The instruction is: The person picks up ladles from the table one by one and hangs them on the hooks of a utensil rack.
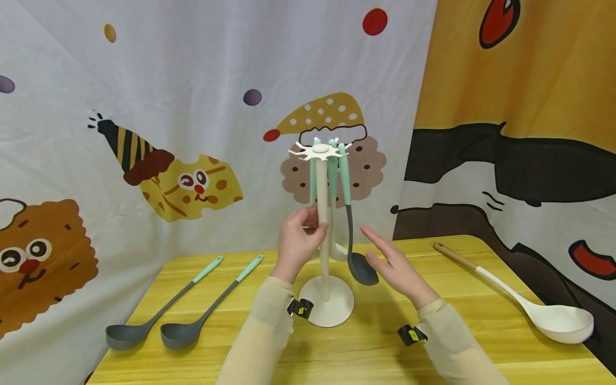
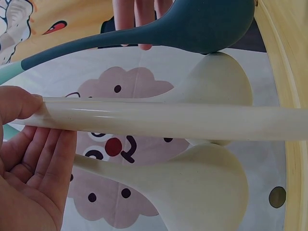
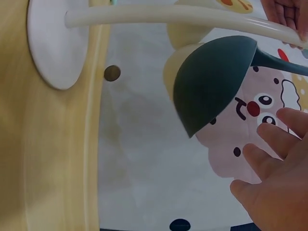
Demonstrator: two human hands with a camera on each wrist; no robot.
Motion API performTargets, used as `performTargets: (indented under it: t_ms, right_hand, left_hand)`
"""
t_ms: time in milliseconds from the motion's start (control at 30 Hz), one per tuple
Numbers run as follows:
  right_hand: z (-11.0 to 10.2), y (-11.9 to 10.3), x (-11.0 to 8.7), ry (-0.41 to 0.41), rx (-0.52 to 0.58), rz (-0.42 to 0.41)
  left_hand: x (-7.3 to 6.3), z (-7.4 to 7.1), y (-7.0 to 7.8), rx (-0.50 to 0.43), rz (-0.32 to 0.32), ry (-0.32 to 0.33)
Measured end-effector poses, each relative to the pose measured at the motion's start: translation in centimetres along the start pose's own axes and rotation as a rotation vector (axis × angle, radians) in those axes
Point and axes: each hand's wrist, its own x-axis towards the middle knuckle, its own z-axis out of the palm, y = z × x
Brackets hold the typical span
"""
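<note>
Left hand (image 1: 299, 240) pinched the slim white plastic post (image 1: 322, 192), best braced upright, near the yellow table's (image 1: 377, 326) back edge, right hand (image 1: 398, 269) outstretched, empty, beside a green-handled grey ladle (image 1: 362, 270).

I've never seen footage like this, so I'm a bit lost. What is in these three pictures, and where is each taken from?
There is no machine here, just a person's two bare hands. The wide picture comes from a camera on the head, looking forward and down. The other two come from cameras on the wrists, one each, so things look sideways.

The left hand holds the pole of a white stand between thumb and fingers. The right hand is open beside a hanging dark ladle and holds nothing. Pale utensils hang there too.

On the table, two grey ladles lie to the person's left and a white ladle to the right.
</note>
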Motion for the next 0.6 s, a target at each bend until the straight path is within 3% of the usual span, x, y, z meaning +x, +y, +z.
performTargets:
  t_ms: [300, 600]
  right_hand:
    - [-0.1, 1.3, -0.6, -0.003, -0.114, -0.075]
    - [-0.7, 2.0, -1.3, -0.036, -0.187, -0.072]
  left_hand:
    - [0.0, -0.1, -0.1, -0.010, 0.010, 0.002]
    - [0.0, 0.0, 0.0, -0.006, 0.009, 0.004]
